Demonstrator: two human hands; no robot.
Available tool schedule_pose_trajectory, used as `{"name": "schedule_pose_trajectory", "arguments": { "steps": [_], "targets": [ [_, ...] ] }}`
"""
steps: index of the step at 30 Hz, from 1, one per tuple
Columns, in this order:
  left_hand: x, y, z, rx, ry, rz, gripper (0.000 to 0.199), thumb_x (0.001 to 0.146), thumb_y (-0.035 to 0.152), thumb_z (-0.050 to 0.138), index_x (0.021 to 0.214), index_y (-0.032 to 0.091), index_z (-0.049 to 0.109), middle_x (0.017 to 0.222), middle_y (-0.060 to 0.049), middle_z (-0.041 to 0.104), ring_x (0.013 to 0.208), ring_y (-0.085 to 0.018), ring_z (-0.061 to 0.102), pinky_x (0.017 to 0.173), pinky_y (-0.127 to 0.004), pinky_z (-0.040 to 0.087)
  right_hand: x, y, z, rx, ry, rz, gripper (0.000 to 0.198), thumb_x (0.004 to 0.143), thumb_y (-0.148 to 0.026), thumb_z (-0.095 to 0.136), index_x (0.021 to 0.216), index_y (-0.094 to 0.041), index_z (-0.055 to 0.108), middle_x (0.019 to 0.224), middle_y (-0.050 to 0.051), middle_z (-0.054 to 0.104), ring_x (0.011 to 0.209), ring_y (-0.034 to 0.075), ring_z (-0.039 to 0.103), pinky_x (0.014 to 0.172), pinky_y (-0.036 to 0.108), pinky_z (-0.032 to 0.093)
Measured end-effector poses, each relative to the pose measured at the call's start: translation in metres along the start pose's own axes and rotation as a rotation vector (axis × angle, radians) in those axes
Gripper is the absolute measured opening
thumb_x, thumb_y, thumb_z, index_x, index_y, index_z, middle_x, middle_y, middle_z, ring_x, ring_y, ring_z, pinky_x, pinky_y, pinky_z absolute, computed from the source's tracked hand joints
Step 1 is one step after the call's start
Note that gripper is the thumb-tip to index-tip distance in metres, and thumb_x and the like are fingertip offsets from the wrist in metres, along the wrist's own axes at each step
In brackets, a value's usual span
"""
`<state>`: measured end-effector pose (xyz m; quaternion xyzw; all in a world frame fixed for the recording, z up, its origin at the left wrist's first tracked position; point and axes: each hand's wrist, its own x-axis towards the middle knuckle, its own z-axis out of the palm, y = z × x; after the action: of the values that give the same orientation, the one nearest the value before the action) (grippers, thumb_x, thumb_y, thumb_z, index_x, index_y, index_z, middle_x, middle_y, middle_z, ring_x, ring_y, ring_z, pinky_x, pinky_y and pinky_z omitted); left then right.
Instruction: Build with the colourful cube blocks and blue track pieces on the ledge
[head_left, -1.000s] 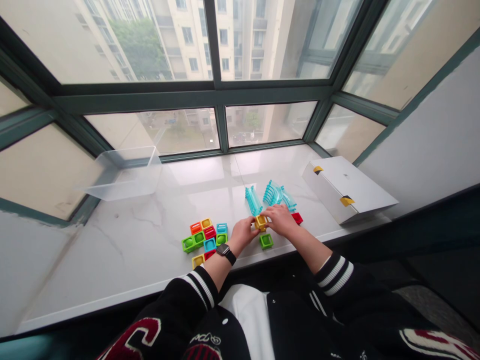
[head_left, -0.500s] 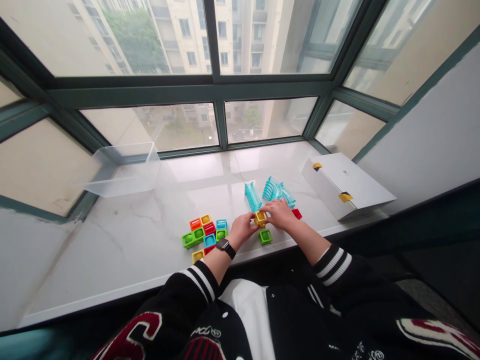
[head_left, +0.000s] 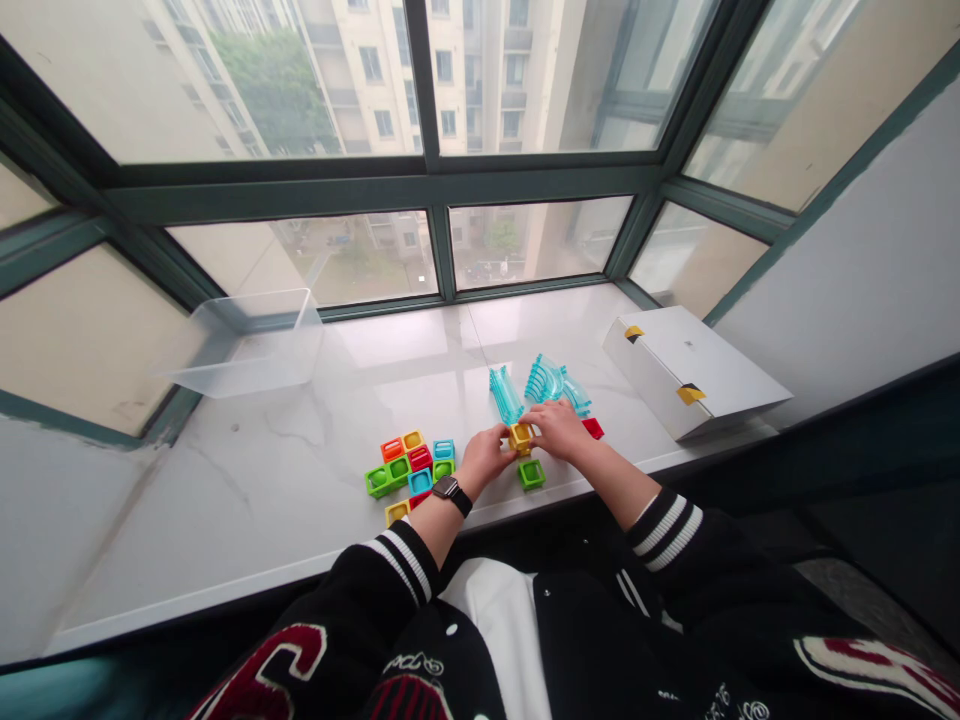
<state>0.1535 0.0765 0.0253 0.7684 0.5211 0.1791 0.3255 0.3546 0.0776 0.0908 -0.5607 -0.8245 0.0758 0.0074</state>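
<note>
Head view: Yellow block (head_left: 520, 438) gripped from both sides

A person in a black jacket (head_left: 585, 650) with white-striped cuffs leans toward a pale, veined sill (head_left: 300, 480), on the near side of the yellow block. A dark-faced watch (head_left: 450, 492) circles the left wrist, to the block's near left. Just in front of the block sits an open-framed green block (head_left: 531, 474), apart from the fingers. Farther to its left lies a cluster of blocks (head_left: 388, 477) in red, orange, yellow, green and blue, partly hidden by the left forearm.

The left hand (head_left: 486, 455) pinches the yellow block from its left; the right hand (head_left: 556, 430) grasps it from its right. Whether the block rests on the sill cannot be told.

To the block's right, past the right hand, a red piece (head_left: 592, 428) shows in part. Just behind the block lies a straight turquoise piece (head_left: 505, 394), with curved turquoise pieces (head_left: 545, 378) behind and to its right. Well to the block's right stands a white box (head_left: 712, 360) with yellow-and-black tabs; far to its back left, a clear tub (head_left: 247, 375). Beyond everything, behind the block, rise green window frames (head_left: 375, 195) and pale buildings (head_left: 510, 80).
</note>
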Motion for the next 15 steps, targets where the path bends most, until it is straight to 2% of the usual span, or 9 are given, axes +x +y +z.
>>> {"name": "schedule_pose_trajectory", "arguments": {
  "steps": [4, 7, 11, 15],
  "targets": [
    [-0.002, -0.003, -0.006, 0.021, -0.007, 0.024, 0.039, 0.085, 0.030, 0.083, 0.122, 0.026, 0.072, 0.123, -0.006, 0.079, 0.109, -0.026, 0.076, 0.096, -0.036, 0.057, -0.001, -0.001, -0.001, -0.012, 0.006, -0.005, 0.034, 0.090, -0.034, 0.083, 0.123, -0.030, 0.078, 0.120, 0.007, 0.078, 0.114, 0.030, 0.063, 0.097, 0.041, 0.035],
    [-0.011, -0.009, -0.025, 0.026, 0.029, 0.043, 0.044, 0.088, 0.033, 0.079, 0.130, 0.025, 0.069, 0.125, -0.007, 0.079, 0.097, -0.023, 0.076, 0.096, -0.036, 0.058, -0.003, -0.002, 0.001, -0.017, 0.010, -0.011, 0.035, 0.090, -0.034, 0.083, 0.125, -0.030, 0.077, 0.122, 0.007, 0.077, 0.115, 0.031, 0.063, 0.098, 0.042, 0.036],
    [-0.040, -0.028, -0.069, -0.043, 0.230, 0.074, 0.031, 0.097, 0.039, 0.063, 0.123, 0.025, 0.071, 0.117, -0.005, 0.080, 0.091, -0.019, 0.075, 0.091, -0.034, 0.060, -0.004, -0.001, 0.006, -0.031, 0.030, -0.020, 0.033, 0.091, -0.032, 0.081, 0.124, -0.030, 0.076, 0.123, 0.008, 0.077, 0.116, 0.031, 0.063, 0.099, 0.043, 0.036],
    [-0.085, -0.060, -0.111, -0.121, 0.415, -0.061, 0.031, 0.097, 0.044, 0.059, 0.116, 0.025, 0.073, 0.110, -0.003, 0.082, 0.089, -0.019, 0.074, 0.085, -0.033, 0.060, -0.005, 0.000, 0.012, -0.041, 0.045, -0.018, 0.034, 0.091, -0.031, 0.080, 0.124, -0.030, 0.075, 0.126, 0.008, 0.075, 0.118, 0.031, 0.062, 0.100, 0.043, 0.037]
  ]
}}
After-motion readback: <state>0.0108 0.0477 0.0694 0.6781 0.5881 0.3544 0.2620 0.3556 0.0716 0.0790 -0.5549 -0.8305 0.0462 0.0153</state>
